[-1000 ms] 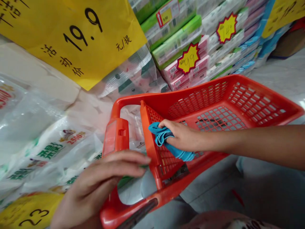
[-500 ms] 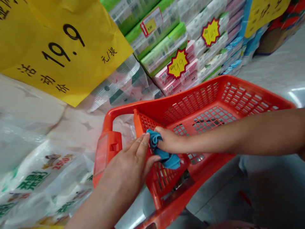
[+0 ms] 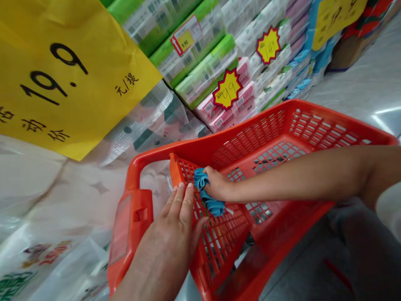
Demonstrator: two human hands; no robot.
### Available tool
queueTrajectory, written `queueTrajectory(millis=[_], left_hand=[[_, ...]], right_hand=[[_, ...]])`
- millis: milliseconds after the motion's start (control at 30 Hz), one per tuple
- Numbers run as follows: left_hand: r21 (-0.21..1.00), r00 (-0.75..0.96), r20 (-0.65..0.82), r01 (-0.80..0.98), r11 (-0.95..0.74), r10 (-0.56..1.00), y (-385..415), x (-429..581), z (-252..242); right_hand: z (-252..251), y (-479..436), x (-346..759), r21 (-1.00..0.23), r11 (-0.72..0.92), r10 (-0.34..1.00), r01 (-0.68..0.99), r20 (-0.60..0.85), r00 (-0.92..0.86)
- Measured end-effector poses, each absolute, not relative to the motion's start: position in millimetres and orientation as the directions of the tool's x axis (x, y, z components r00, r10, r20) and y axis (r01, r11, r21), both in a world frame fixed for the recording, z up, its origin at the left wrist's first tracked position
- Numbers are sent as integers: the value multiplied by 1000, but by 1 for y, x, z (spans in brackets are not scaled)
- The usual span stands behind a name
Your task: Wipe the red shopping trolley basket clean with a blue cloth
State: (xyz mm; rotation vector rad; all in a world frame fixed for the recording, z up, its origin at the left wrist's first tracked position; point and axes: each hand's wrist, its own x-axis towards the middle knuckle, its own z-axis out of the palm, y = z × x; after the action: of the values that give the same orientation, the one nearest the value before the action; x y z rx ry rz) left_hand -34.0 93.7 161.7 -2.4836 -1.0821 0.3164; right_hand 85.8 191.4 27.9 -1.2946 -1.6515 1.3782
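Note:
My left hand [image 3: 172, 225] lies over the handle end of a red plastic shopping cart [image 3: 255, 140]. Its fingers are stretched out, and nothing shows in them. The fingertips are at the upper edge of the cart's mesh seat panel [image 3: 219, 246]; whether they press on it I cannot tell. Just right of them a crumpled blue cloth [image 3: 214, 205] hangs against the mesh. Another person's hand [image 3: 217, 184] grips that cloth, its arm reaching in from the right edge. My right hand is out of sight.
Wrapped tissue packs [image 3: 188, 54] are stacked beyond the cart. A large yellow price sheet [image 3: 94, 92] covers the upper left, above plastic-wrapped packs [image 3: 46, 259]. The other person's dark-clothed legs [image 3: 347, 246] are at the cart's right side.
My left hand has drawn slightly away from the cloth, leaving a small gap. The cloth hangs lower and more bunched in the other person's hand. The whole view has shifted a little.

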Motion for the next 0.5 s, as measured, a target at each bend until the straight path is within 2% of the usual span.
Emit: queueTrajectory(millis=[133,167,300,367,433,500], left_hand=[[-515,702,-89,575,-635,707,92,-32,165],[-521,699,-93,573,-633,709,91,-31,166],[-511,686,-116,579,-635,718,89,-34,165],[-503,685,-142,571,-648,714,88,-38,164],[-487,684,-159,572,-660,712,87,-43,162],[-469,692,-156,576,-669,705,86,-48,161]], right_hand=[[37,200,89,-933,322,896,160,246,-370],[36,205,90,-930,326,897,168,248,-367],[16,209,94,-944,109,932,311,-12,-362],[11,207,93,-939,73,931,336,-57,-362],[11,207,90,-940,134,926,315,5,-377],[9,210,88,-927,256,905,274,131,-404]])
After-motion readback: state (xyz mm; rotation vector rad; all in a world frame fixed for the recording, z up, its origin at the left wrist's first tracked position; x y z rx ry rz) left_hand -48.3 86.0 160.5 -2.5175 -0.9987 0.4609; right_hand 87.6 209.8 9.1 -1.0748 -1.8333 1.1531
